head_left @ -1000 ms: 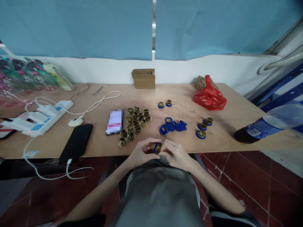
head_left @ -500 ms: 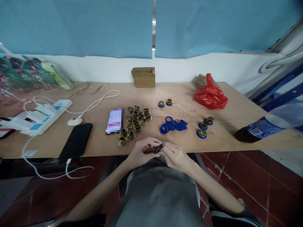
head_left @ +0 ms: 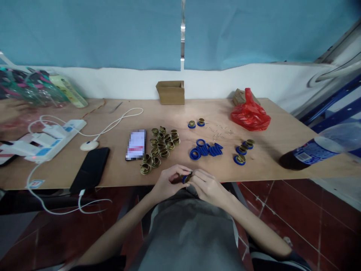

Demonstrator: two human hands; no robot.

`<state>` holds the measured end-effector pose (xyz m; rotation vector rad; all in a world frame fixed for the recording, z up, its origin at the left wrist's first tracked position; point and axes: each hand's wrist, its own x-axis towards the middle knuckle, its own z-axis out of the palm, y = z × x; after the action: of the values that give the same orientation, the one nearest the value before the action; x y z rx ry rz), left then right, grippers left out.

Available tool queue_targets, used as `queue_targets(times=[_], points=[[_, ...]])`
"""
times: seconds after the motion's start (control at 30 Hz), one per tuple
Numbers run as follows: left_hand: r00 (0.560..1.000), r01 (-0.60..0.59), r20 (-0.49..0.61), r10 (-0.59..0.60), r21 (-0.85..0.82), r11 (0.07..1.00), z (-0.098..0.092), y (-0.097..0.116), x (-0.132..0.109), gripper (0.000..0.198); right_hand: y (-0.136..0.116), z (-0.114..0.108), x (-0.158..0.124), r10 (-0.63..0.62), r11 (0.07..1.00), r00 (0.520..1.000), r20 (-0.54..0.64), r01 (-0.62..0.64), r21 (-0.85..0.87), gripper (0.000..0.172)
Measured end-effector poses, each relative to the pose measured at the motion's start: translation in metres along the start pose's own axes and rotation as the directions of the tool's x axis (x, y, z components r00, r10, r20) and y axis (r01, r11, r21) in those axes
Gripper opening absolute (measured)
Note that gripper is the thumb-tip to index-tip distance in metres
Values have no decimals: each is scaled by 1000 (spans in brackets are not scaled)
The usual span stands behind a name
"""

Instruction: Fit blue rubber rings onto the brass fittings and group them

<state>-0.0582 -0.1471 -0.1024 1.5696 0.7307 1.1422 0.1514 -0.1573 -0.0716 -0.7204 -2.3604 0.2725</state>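
At the table's front edge, my left hand [head_left: 169, 183] pinches a small round brass-coloured fitting with a blue ring [head_left: 185, 178] between thumb and fingers. My right hand [head_left: 208, 185] closes on the same fitting from the other side, its fingertips partly hiding it. Just beyond my hands lies a heap of loose blue rings [head_left: 207, 148]. To the left of them sit several brass-coloured fittings [head_left: 160, 145] without blue rings. Fittings with blue rings [head_left: 239, 159] stand on the right, and two more ringed fittings [head_left: 192, 124] stand farther back.
Thin wire-like pieces [head_left: 218, 131] lie behind the rings. A lit phone [head_left: 136, 145], a dark phone [head_left: 90, 169] and a power strip [head_left: 60, 139] with cables are left. An open cardboard box [head_left: 170, 93], a red bag [head_left: 250, 114] and a cola bottle [head_left: 310, 152] stand around. Another person's hand [head_left: 12, 109] shows far left.
The fitting has turned between my fingers, so its blue ring now faces left. My right hand has shifted slightly left over it. Another person's hand has come in at the far left.
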Motion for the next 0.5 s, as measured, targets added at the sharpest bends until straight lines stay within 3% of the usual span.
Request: queue_targets(times=[0.2,0.33,0.5], points=[[996,83,-18,-86,-119,989,2,-6,-2,40,-3,0,1,189,948,980,-65,-165,273,2],[996,87,-12,-87,-51,995,2,-7,-3,40,1,9,0,382,870,922,-63,-336,362,20],[996,81,31,-79,-76,994,0,-5,-2,43,8,19,6,592,654,804,55,-519,549,38]])
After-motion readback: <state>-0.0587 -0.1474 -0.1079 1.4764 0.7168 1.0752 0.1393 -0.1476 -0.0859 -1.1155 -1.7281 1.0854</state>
